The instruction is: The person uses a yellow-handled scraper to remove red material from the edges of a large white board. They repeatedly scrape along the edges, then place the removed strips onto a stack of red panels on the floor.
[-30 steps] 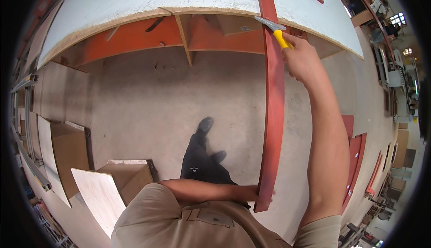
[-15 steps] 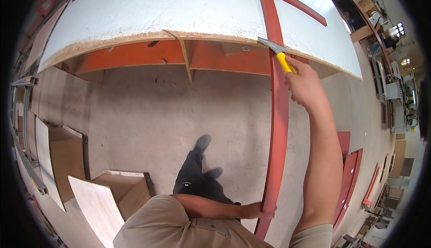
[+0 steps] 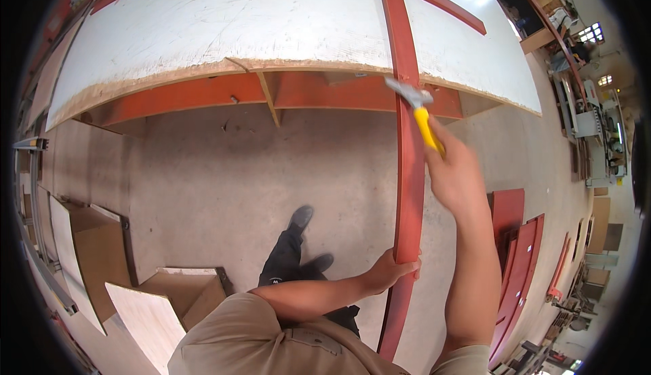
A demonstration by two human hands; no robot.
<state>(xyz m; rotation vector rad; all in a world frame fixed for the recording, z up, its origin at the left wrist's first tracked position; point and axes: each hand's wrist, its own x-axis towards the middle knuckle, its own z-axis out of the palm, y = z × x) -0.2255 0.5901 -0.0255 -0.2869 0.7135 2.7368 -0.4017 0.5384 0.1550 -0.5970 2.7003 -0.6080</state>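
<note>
A long red beam [image 3: 409,199] runs from the white tabletop [image 3: 271,22] back toward my body, its far part lying across the table's worn edge. My left hand [image 3: 392,271] is wrapped around the beam's near part. In my right hand [image 3: 453,175] is a putty knife [image 3: 426,127] with a yellow handle and a wide metal blade, somewhat blurred. Its blade is over the beam's upper face, just on my side of the table edge. A small pale clump shows by the blade; I cannot tell what it is.
Another red strip [image 3: 444,5] lies on the tabletop. Beneath it are orange-backed compartments [image 3: 325,91]. Open board boxes [image 3: 183,290] stand on the floor at left, red panels [image 3: 519,273] at right. A person [image 3: 580,51] is far off at the upper right.
My right hand and the putty knife have drawn back along the beam toward me. My left hand has moved farther up the beam, away from my body. The view has shifted slightly.
</note>
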